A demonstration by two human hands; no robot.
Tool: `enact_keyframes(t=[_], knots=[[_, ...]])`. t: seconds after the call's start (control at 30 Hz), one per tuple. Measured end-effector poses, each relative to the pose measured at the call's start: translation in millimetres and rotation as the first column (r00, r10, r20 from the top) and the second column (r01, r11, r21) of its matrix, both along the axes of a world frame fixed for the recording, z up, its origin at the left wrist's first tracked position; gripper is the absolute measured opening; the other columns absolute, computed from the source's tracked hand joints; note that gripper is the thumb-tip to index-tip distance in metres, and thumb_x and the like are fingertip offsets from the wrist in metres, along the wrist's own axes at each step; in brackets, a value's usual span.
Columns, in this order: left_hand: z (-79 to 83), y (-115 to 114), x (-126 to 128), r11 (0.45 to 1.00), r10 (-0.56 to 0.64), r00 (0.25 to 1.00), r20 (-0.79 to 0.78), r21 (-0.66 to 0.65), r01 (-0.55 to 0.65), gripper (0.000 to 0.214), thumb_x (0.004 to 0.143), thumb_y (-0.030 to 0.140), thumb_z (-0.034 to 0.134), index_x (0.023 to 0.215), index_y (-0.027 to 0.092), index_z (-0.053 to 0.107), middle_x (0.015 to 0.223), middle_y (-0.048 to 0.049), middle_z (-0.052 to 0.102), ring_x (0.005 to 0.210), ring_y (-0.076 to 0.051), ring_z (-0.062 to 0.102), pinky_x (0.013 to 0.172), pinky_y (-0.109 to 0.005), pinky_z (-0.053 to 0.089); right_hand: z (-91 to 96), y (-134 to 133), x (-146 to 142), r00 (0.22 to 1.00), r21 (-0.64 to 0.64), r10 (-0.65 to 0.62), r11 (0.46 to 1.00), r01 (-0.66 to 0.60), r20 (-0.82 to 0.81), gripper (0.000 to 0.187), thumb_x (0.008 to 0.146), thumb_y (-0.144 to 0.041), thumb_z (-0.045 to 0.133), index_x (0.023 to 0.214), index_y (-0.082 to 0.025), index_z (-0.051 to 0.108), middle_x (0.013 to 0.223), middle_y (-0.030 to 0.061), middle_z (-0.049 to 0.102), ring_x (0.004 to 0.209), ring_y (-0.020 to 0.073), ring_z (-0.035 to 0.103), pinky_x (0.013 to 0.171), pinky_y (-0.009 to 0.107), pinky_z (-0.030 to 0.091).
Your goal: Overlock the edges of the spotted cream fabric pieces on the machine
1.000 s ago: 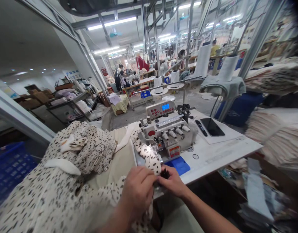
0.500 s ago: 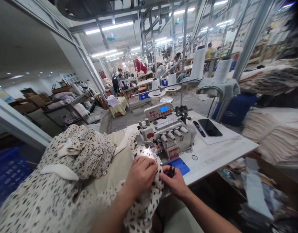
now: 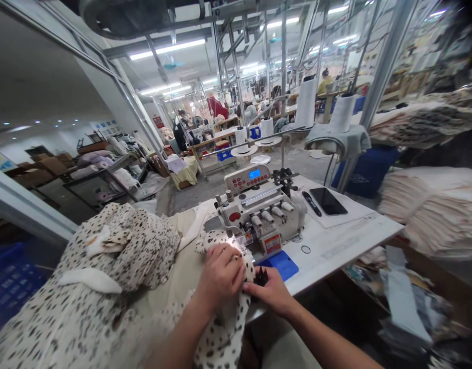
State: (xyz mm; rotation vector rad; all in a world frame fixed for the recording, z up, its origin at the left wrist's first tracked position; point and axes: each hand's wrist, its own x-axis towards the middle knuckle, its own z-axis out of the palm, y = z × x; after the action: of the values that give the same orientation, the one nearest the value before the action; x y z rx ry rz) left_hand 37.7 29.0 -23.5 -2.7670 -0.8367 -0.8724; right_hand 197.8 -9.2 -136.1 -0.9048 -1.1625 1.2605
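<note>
"Where's that cream, black-spotted garment (image 3: 222, 342) now?"

"Bunched over the white bench (image 3: 336, 256), right up against the cream overlock machine (image 3: 261, 212). The left hand (image 3: 220, 277) has slid forward, curled closed over the cloth."

"And the right hand (image 3: 270, 294)?"

"Nearly closed, pinching the fold beside a small black tuft (image 3: 261, 277)."

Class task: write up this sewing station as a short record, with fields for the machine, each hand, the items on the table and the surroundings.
Machine: overlock sewing machine
Left hand: on spotted cream fabric
Right hand: against the fabric, next to a small black object
Table: white table, with smartphone and blue pad
Surroundings: stacked cream fabric; co-worker in the distance
</note>
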Motion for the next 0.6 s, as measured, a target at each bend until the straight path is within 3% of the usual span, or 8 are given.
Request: enact_keyframes(t=[0.1,0.17,0.47,0.6], knots=[[-2.2,1.3,-1.1,0.995,-0.097,0.995,0.000,-0.021,0.097,0.014,0.091,0.015,0.056,0.086,0.020,0.068,0.092,-0.0059,0.068,0.092,-0.020,0.060,0.086,-0.038,0.048,0.3,0.8,-1.3,0.999,0.009,-0.006,1.000,0.006,0.036,0.030,0.075,-0.043,0.081,0.081,-0.015,0.073,0.067,0.0002,0.065,0.061,0.0145,0.053,0.060,0.027,0.044],[-3.5,1.8,-1.9,0.994,-0.099,0.995,-0.002,-0.039,0.099,0.014,0.092,0.016,0.056,0.087,0.019,0.068,0.090,-0.0059,0.068,0.089,-0.019,0.060,0.082,-0.036,0.048,0.3,1.3,-2.3,0.998,0.020,-0.029,0.999,0.028,0.061,0.029,0.075,-0.042,0.080,0.081,-0.015,0.073,0.068,0.0004,0.064,0.063,0.0149,0.053,0.060,0.027,0.043],[-4.9,3.8,-1.2,0.996,0.052,0.998,-0.022,-0.068,-0.053,0.017,0.093,0.023,0.057,0.081,0.018,0.068,0.083,-0.0060,0.063,0.083,-0.020,0.057,0.077,-0.037,0.046,2.5,2.4,-4.0,0.994,-0.027,-0.085,0.996,0.087,0.072,0.037,0.072,-0.044,0.080,0.060,-0.017,0.058,0.056,-0.0042,0.048,0.056,0.0114,0.040,0.054,0.025,0.033],[-5.3,6.3,0.4,0.989,0.116,0.993,-0.030,-0.089,-0.118,0.018,0.093,0.024,0.056,0.081,0.018,0.068,0.085,-0.0064,0.061,0.084,-0.020,0.056,0.078,-0.037,0.046,4.3,0.7,-3.3,0.996,-0.042,-0.086,0.995,0.086,0.007,0.036,0.074,-0.047,0.078,0.065,-0.016,0.064,0.059,-0.0025,0.052,0.058,0.0127,0.045,0.057,0.027,0.038]])
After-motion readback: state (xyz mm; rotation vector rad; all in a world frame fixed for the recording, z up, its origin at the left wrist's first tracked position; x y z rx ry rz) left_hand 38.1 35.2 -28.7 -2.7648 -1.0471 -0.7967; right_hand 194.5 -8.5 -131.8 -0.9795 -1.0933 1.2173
